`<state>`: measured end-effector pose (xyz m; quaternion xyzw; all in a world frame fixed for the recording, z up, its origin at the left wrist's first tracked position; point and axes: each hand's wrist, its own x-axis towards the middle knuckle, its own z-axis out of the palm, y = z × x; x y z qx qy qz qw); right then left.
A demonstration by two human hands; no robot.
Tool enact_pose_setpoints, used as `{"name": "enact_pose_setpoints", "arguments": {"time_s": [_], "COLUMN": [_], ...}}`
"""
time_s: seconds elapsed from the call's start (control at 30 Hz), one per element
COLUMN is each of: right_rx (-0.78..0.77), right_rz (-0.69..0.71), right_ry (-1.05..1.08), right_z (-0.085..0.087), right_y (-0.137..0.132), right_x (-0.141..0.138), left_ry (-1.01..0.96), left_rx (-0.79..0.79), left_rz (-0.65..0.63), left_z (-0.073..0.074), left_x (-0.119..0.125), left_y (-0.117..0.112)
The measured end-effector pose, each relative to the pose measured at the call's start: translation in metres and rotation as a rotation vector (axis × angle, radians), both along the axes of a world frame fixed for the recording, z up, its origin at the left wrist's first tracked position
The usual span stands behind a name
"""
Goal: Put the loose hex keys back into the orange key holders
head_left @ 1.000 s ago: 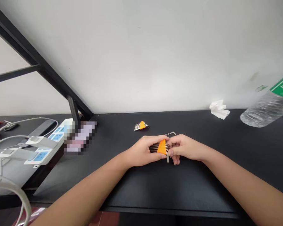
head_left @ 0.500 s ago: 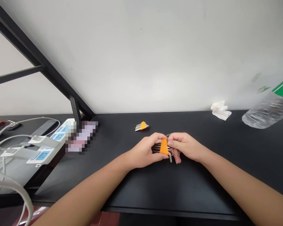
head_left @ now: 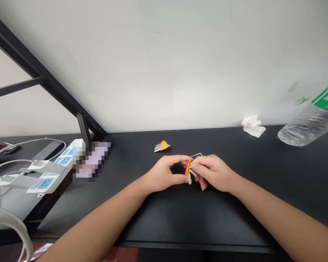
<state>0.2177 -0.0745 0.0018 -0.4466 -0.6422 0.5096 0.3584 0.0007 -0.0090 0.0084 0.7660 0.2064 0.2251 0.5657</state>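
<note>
Both hands meet over the middle of a black table [head_left: 207, 218]. My left hand [head_left: 164, 174] curls round an orange holder of metal hex keys [head_left: 188, 170], thumb and fingers pinching it. My right hand [head_left: 211, 171] is closed on the bent ends of the keys at the holder's right side. A loose hex key [head_left: 197, 155] lies on the table just behind my right hand. A second orange holder with hex keys [head_left: 162, 146] lies further back, apart from both hands.
A crumpled white tissue [head_left: 252, 126] and a tilted clear plastic bottle with a green label [head_left: 311, 120] lie at the back right. On the left stand a white power strip with plugs and cables [head_left: 47, 171], a blurred patch and a black metal frame [head_left: 83, 127].
The orange holder has turned from face-on to edge-on between my hands. My left fingers have opened into a looser curl around it. The view shifted slightly.
</note>
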Motion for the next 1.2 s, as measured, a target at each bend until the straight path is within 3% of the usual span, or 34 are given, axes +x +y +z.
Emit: {"name": "enact_pose_setpoints", "arguments": {"time_s": [0.17, 0.33, 0.43, 0.53, 0.63, 0.73, 0.93, 1.2], "right_rx": [-0.071, -0.392, -0.492, -0.334, 0.056, 0.344, 0.440, 0.483], "right_rz": [0.091, 0.174, 0.185, 0.025, -0.206, -0.200, -0.104, -0.108], "right_ry": [0.019, 0.272, 0.229, -0.042, -0.422, -0.682, -0.856, -1.001], "right_z": [0.006, -0.001, -0.003, 0.000, 0.001, -0.006, -0.022, -0.020], "right_y": [0.000, 0.004, 0.006, 0.010, 0.017, 0.023, 0.030, 0.028], "right_x": [0.005, 0.003, 0.005, 0.014, 0.029, 0.042, 0.044, 0.037], "left_ry": [0.031, 0.051, 0.062, 0.124, 0.217, 0.327, 0.420, 0.407], "left_rx": [0.050, 0.166, 0.304, 0.426, 0.529, 0.573, 0.505, 0.499], "left_rz": [-0.031, -0.060, -0.040, -0.015, 0.076, 0.153, 0.242, 0.264], "left_z": [0.009, 0.011, 0.011, 0.010, 0.008, 0.002, -0.007, -0.009], "left_x": [-0.001, -0.002, -0.004, -0.006, -0.008, -0.010, -0.012, -0.009], "left_y": [-0.001, 0.000, 0.001, 0.003, 0.007, 0.014, 0.023, 0.019]}}
